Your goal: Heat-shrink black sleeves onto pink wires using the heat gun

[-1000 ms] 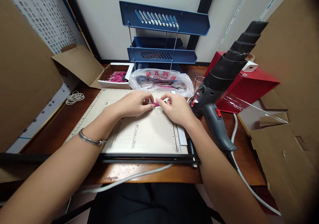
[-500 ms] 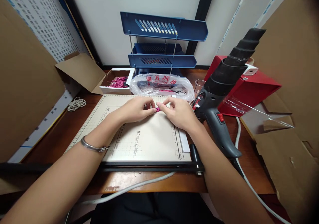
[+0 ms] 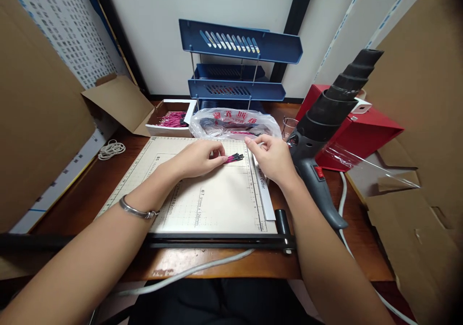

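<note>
My left hand [image 3: 206, 155] rests on the paper cutter's cream board [image 3: 217, 199], thumb and fingers pinching a bundle of thin magenta wires with black ends [image 3: 234, 158]. The black tips point right, out of the pinch; the rest of the bundle is hidden under the hand. Right of it and clear of the wires, my right hand [image 3: 269, 154] hovers over the board's right edge, by the front of a clear plastic bag [image 3: 235, 122]. Its thumb and fingers are drawn together; what they hold, if anything, is too small to make out.
A white box of magenta wires [image 3: 171, 117] stands behind the board. Blue letter trays [image 3: 238, 43] rise at the back. On the right, a heat gun [image 3: 321, 117] leans before a red box [image 3: 376, 132]. The cutter's black handle [image 3: 282, 223] lies front right; a white cable [image 3: 202, 268] crosses the table edge.
My right hand has left the wire bundle and moved right and slightly up, uncovering the black ends. My left hand has stayed in place, still pinching the bundle.
</note>
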`<state>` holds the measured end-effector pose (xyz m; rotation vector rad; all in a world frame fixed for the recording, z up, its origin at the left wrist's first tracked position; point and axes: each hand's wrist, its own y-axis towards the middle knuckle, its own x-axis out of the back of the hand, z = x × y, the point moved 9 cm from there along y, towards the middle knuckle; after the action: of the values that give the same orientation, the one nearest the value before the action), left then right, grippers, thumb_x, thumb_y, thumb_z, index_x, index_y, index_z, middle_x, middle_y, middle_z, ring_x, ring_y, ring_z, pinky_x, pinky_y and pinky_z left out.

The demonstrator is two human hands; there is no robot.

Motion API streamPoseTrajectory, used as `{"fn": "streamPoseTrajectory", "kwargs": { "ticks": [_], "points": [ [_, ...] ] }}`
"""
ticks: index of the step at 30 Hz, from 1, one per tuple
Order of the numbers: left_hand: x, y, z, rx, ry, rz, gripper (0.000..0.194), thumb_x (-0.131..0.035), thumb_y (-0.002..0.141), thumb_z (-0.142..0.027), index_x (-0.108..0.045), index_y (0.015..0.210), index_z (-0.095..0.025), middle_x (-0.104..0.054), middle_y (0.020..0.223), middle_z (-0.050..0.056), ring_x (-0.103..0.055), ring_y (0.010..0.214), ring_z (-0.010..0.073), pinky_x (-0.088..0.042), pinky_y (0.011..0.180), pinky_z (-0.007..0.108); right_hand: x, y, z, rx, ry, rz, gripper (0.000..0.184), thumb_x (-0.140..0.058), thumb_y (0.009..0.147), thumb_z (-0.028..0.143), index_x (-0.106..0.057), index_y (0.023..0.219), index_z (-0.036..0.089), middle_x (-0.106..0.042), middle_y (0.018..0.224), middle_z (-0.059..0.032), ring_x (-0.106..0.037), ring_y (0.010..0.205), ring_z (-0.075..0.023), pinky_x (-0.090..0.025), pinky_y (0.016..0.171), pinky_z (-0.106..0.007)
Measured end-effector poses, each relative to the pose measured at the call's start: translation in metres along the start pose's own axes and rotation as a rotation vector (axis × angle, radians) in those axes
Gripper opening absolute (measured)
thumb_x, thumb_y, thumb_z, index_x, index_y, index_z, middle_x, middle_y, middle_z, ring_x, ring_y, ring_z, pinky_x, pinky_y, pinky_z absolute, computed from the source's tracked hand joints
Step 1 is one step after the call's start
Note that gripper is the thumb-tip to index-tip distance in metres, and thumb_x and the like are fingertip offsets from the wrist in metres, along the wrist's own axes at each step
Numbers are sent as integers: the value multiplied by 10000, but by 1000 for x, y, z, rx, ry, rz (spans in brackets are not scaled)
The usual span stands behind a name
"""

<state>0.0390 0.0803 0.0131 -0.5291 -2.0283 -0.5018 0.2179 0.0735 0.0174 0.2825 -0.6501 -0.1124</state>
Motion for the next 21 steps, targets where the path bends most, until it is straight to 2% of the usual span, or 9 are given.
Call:
{"fn": "streamPoseTrajectory", "kwargs": {
  "ticks": [2, 6, 10, 15, 18, 21],
  "points": [
    [1, 0, -1, -7, 3, -21, 343, -572, 979, -470, -669, 849, -168, -701, 813, 40, -557, 692, 158, -355, 656, 293, -1, -2, 7, 27, 97, 36, 432, -593, 906, 610, -667, 769, 206, -391, 536, 44, -332, 515, -116, -238, 549, -294],
    [7, 1, -2, -3, 28, -82, 344, -444, 1023, -358, -585, 766, -177, -621, 713, 24, -516, 656, 158, -339, 653, 304, -9, -10, 27, 102, 249, 167, 414, -578, 935, 584, -650, 802, 199, -296, 520, 68, -246, 491, -96, -202, 525, -293],
    [13, 0, 3, 45, -1, -149, 277, -402, 1027, -322, -569, 850, -188, -622, 737, 22, -541, 699, 174, -357, 668, 308, -13, -14, 34, 104, 308, 225, 417, -573, 938, 597, -648, 825, 202, -285, 534, 67, -221, 488, -92, -170, 504, -292],
    [12, 1, 10, 79, -10, -130, 212, -410, 987, -253, -602, 927, -185, -661, 815, 27, -571, 759, 187, -385, 704, 317, -20, -19, 41, 123, 352, 324, 452, -579, 927, 635, -618, 793, 206, -342, 571, 50, -268, 517, -92, -166, 511, -288],
    [10, 1, 10, 68, 29, -120, 191, -463, 935, -220, -642, 988, -182, -692, 918, 45, -588, 821, 198, -399, 744, 327, -18, -18, 41, 133, 346, 290, 443, -586, 929, 618, -619, 784, 201, -338, 575, 50, -263, 523, -90, -167, 516, -286],
    [9, -1, 7, 36, 96, -111, 249, -554, 942, -385, -657, 1036, -179, -702, 1032, 75, -594, 878, 218, -407, 767, 337, -13, -14, 38, 125, 357, 234, 421, -601, 927, 586, -615, 764, 198, -327, 566, 53, -262, 516, -89, -175, 512, -285]
  ]
}}
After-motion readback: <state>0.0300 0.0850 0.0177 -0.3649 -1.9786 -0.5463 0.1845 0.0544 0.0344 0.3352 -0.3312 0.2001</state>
